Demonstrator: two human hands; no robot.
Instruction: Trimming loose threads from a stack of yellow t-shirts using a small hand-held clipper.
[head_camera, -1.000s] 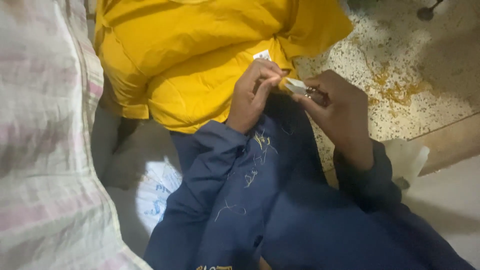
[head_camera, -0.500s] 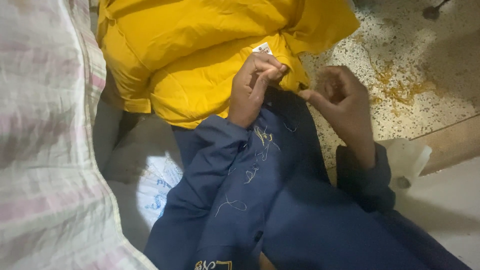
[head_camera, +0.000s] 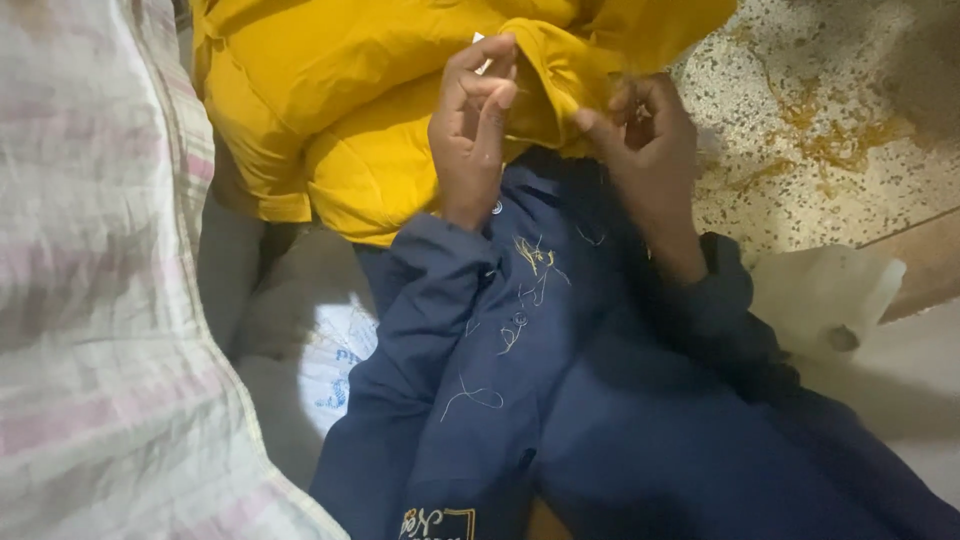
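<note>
Speckled terrazzo floor (head_camera: 800, 120) at upper right, stained ochre, with a woven pale sack (head_camera: 90, 300) filling the near left edge. Nearest, across the lap: navy garment (head_camera: 560, 400) strewn with loose yellow threads (head_camera: 530, 255) and a scrap of embroidered badge at the bottom edge. Just left of it, a white printed bag (head_camera: 335, 355) on the ground; right of it, crumpled pale paper (head_camera: 820, 295). Farther up, left hand (head_camera: 475, 130) pinched shut on a folded edge of yellow cloth (head_camera: 340, 110), thumb and fingers curled over the fold, a small white tag (head_camera: 480, 42) peeking just beyond the fingertips. Right hand (head_camera: 645, 135) just beside, at about the same height, fingertips closed narrowly at that same fold; whether on thread or a needle, cannot tell. Fold running roughly left to right between both hands, yellow bulk spreading away up and left. No open container showing contents.
</note>
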